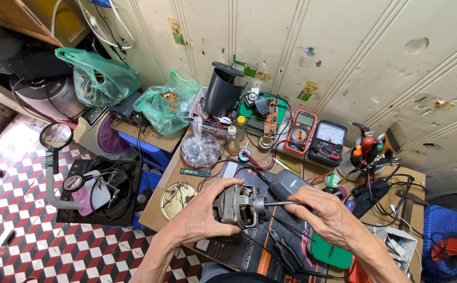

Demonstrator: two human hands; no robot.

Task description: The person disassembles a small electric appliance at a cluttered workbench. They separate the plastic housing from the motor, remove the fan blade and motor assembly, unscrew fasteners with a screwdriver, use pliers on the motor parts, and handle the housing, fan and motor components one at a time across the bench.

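Room to move: I'm working at the near edge of the desk (168, 207), and it's packed; the only open space is the checkered floor (34, 246) off to my left, below the desk edge.
Back edge: the wall is hemming in the far side, with an orange multimeter (302, 131) and a black analog meter (327, 141) lying right against it.
Left hand: my left hand (205, 212) is wrapping around the body of the small electric motor (241, 204), fingers closed on its housing and holding it up just over the desk.
Right hand: my right hand (325, 212) is pinching together on the motor's metal shaft (281, 203), which is sticking out sideways toward my right.
Motor spot: it's sitting between my two hands, above a dark printed sheet (239, 251), with a round brass tin (177, 199) just to its left.
Close by: pliers (283, 249) are lying under my right wrist, next to a green pad (330, 254).
Clutter behind: a clear bag of small parts (200, 149), a black cylinder housing (222, 94) and a green circuit board (262, 118).
Hard to tell: my right fingertips are covering the shaft's end, and the frame is cutting off the sheet and both my forearms at the bottom.
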